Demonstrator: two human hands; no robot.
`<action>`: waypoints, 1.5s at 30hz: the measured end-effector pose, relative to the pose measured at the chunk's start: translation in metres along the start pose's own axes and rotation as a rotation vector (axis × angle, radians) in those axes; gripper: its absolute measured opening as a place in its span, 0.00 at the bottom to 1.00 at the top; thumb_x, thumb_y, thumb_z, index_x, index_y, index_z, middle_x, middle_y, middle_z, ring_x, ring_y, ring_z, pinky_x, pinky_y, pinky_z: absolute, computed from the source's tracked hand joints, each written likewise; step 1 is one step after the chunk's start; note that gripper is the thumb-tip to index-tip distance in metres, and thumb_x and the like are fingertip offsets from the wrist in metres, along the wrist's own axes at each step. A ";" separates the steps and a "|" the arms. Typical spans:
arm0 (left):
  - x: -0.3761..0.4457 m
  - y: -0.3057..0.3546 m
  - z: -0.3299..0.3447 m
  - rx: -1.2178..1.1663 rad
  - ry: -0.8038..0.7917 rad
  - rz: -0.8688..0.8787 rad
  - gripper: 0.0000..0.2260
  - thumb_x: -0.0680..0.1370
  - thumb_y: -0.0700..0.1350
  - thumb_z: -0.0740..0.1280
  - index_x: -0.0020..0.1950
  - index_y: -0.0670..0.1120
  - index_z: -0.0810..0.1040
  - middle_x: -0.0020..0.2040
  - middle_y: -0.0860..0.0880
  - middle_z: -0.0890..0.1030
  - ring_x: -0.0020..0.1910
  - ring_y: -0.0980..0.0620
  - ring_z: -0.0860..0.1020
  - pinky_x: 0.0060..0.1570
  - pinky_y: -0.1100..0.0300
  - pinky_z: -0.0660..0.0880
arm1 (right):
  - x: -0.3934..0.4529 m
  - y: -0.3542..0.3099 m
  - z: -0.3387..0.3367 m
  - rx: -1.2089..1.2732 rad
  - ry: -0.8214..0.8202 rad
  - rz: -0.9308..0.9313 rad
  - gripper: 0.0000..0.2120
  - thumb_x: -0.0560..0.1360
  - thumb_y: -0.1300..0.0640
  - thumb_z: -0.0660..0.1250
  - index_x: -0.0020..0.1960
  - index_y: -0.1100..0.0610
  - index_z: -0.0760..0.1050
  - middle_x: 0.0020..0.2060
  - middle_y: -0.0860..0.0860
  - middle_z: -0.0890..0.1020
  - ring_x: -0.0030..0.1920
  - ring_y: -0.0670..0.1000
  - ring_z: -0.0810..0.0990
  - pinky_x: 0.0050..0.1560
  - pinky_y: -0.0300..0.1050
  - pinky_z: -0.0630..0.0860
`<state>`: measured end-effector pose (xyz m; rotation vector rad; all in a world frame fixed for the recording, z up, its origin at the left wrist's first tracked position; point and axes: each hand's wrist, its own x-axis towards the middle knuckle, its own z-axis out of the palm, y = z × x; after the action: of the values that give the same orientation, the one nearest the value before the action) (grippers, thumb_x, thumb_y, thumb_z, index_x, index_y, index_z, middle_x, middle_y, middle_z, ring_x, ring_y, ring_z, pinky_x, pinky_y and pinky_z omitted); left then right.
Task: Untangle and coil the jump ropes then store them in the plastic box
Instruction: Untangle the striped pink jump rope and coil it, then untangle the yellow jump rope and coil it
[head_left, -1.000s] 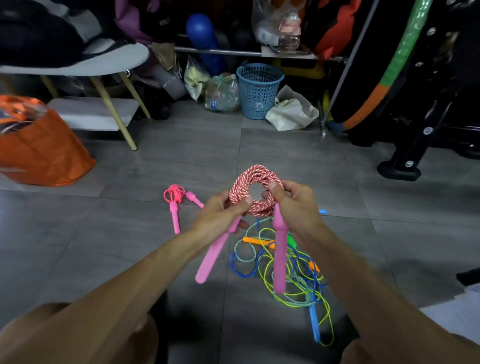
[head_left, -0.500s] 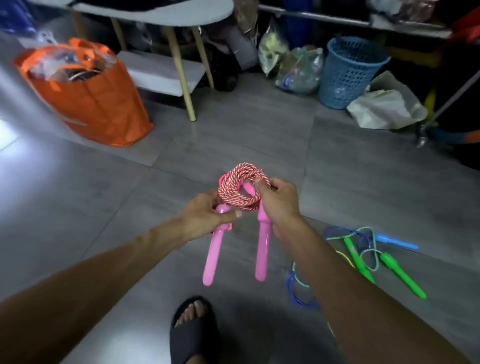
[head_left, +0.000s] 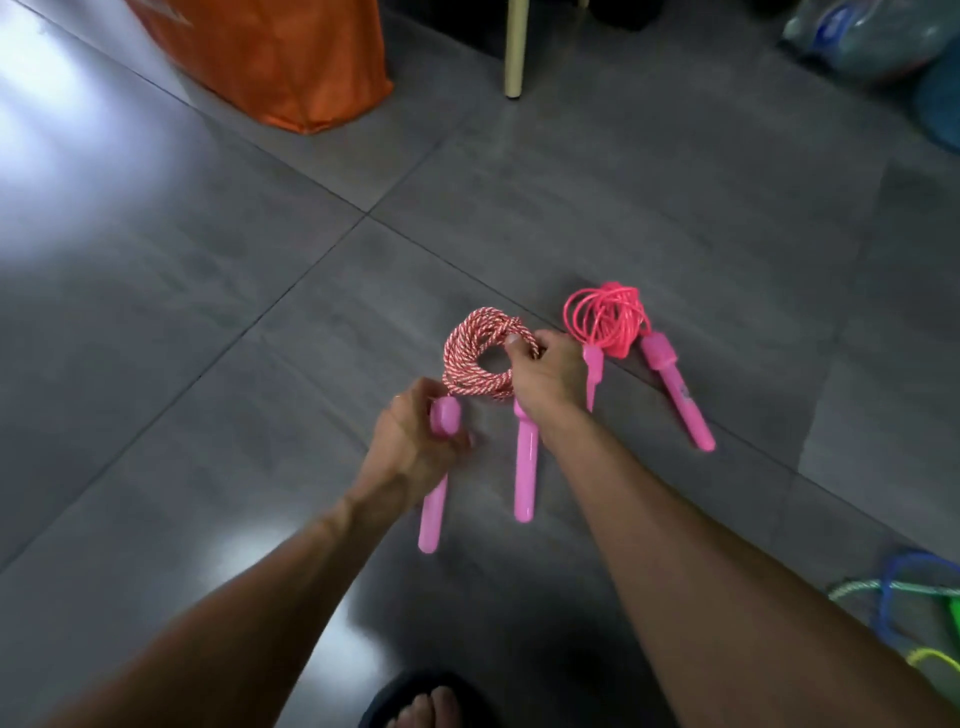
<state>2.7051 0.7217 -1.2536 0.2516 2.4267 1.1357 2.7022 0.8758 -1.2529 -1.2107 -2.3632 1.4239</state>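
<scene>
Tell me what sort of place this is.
Probably an indoor storage or utility room: large grey floor tiles, an orange fabric bag standing on the floor, and a clear plastic bag of stuff near a pale wooden furniture leg.

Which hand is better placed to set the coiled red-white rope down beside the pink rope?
Probably the right hand: it grips the red-white coil and is nearest the pink rope.

An orange bag (head_left: 280, 57) at upper left and tangled green and blue ropes (head_left: 914, 603) at lower right are cropped by the frame edges; left hand (head_left: 415, 441) blurred.
</scene>
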 end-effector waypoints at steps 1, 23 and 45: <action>0.000 -0.005 0.000 0.003 0.004 0.007 0.20 0.66 0.43 0.76 0.56 0.46 0.76 0.47 0.51 0.78 0.45 0.51 0.76 0.42 0.61 0.70 | 0.002 0.002 0.005 -0.030 -0.009 -0.010 0.11 0.75 0.53 0.65 0.39 0.59 0.76 0.36 0.56 0.82 0.40 0.58 0.79 0.42 0.50 0.75; -0.105 0.100 0.029 0.419 -0.430 0.558 0.16 0.69 0.52 0.64 0.54 0.46 0.75 0.48 0.50 0.78 0.47 0.49 0.77 0.50 0.58 0.73 | -0.097 0.025 -0.190 -0.394 0.114 -0.214 0.15 0.73 0.52 0.68 0.57 0.58 0.77 0.53 0.57 0.78 0.56 0.58 0.76 0.59 0.48 0.70; -0.192 0.161 0.300 0.766 -0.390 0.770 0.21 0.74 0.45 0.63 0.67 0.47 0.68 0.58 0.46 0.75 0.59 0.44 0.72 0.58 0.53 0.66 | -0.206 0.263 -0.391 -0.352 0.204 0.213 0.12 0.73 0.56 0.68 0.56 0.56 0.77 0.51 0.55 0.78 0.52 0.56 0.78 0.55 0.51 0.75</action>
<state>3.0110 0.9646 -1.2382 1.5745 2.3100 0.2586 3.1770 1.0639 -1.1894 -1.6477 -2.4658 0.8950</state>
